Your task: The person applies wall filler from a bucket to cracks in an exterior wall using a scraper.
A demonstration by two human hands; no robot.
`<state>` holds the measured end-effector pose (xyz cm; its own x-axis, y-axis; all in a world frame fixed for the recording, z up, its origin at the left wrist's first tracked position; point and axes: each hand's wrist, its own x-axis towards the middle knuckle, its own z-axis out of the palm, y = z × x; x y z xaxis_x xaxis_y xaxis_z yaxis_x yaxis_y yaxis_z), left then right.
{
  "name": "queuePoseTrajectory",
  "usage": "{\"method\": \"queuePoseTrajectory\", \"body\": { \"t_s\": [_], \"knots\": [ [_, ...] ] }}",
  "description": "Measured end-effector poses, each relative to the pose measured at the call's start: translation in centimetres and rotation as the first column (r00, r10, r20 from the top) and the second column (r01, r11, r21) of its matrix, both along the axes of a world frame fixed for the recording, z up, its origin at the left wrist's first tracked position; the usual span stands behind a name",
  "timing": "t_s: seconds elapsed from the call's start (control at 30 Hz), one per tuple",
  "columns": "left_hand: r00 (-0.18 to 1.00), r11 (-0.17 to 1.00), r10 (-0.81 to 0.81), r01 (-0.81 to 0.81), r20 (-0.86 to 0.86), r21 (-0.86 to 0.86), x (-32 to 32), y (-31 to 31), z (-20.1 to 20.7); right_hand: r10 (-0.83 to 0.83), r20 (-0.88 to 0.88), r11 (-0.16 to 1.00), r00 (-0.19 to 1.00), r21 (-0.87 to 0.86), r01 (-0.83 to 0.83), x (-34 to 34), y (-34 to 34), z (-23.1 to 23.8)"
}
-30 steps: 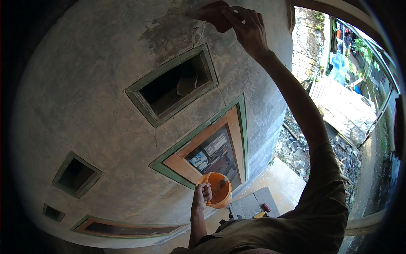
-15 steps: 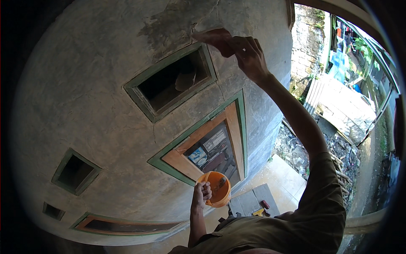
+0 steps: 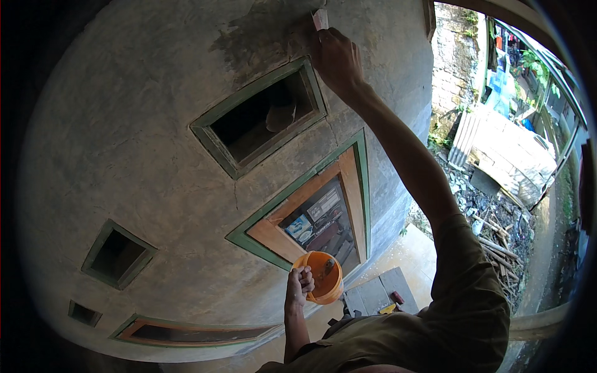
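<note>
My right hand (image 3: pixel 339 61) is raised high against the grey plastered wall (image 3: pixel 155 168), closed around a flat scraper (image 3: pixel 321 20). The scraper's pale, pinkish end shows above my fingers, by a darker rough patch (image 3: pixel 252 46) of plaster; my hand hides the rest. Lower down, my left hand (image 3: pixel 300 285) grips the rim side of an orange bucket (image 3: pixel 336 289). The bucket tilts its mouth toward me, and a small grey lump (image 3: pixel 328 266) is visible inside.
A green-framed vent opening (image 3: pixel 230 152) lies just under my right hand. Below it is a wood-framed window (image 3: pixel 367 205). A grey board platform (image 3: pixel 373 292) holds a yellow tool (image 3: pixel 388 308) and a dark red item (image 3: pixel 397 298). Rubble and sticks (image 3: pixel 497 255) lie outside at right.
My right hand has moved left and slightly up along the wall, and the scraper has turned from pointing sideways to pointing upward. My left hand still holds the bucket, nearly in place.
</note>
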<state>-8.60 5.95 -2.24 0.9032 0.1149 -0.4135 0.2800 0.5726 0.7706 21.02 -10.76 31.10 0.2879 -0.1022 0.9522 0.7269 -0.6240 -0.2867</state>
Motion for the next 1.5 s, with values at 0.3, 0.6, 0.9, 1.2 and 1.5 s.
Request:
{"method": "queuePoseTrajectory", "body": {
  "t_s": [0.3,0.6,0.9,1.2,1.5],
  "knots": [
    [0.999,1.000,-0.029,0.029,0.015,0.008,0.2,0.3,-0.5,0.074,0.217,0.967,0.973,-0.253,-0.017,-6.8,6.7,0.8],
    [1.000,1.000,0.030,-0.030,-0.003,0.006,-0.3,-0.8,0.4,0.210,0.126,0.978,0.970,-0.041,-0.206,-7.6,2.5,2.6],
    [0.998,0.998,0.067,-0.067,-0.011,0.000,-2.1,-2.2,0.2,0.215,-0.246,0.973,0.945,0.142,-0.185,2.7,-5.2,-2.7],
    [0.997,0.997,0.071,-0.071,-0.007,0.003,-2.5,-3.3,-0.3,-0.075,-0.347,0.980,0.935,0.149,0.134,6.5,-12.5,-2.8],
    [0.998,0.998,0.056,-0.056,0.019,0.002,-1.5,-3.1,0.4,-0.006,-0.157,1.000,0.988,0.020,0.009,1.8,-5.6,-1.0]
  ]
}}
